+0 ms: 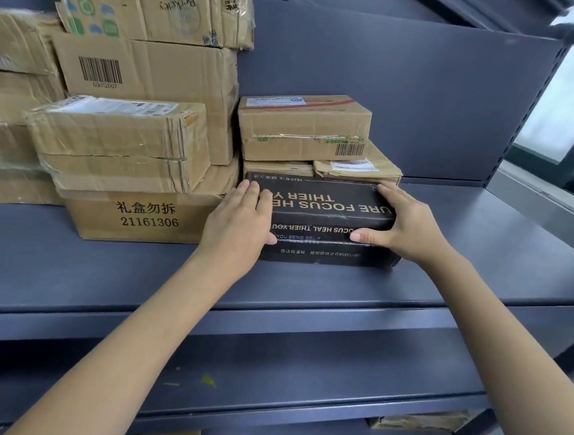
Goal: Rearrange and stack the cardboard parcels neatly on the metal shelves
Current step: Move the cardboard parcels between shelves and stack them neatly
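Both bare forearms reach toward twelve o'clock; left hand (pixel 241 213) lies flat, fingers straight, right hand (pixel 402 223) curls, thumb underneath.

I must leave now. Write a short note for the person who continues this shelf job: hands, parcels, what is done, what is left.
Left hand: fingers flat on the black box, at its left end.
Right hand: grips the box's right end, thumb on the front face.
The box sits on the metal shelf, in front of the small brown parcels.
Done: brown parcels stacked at left and behind.
Left: align the black box, then release it.
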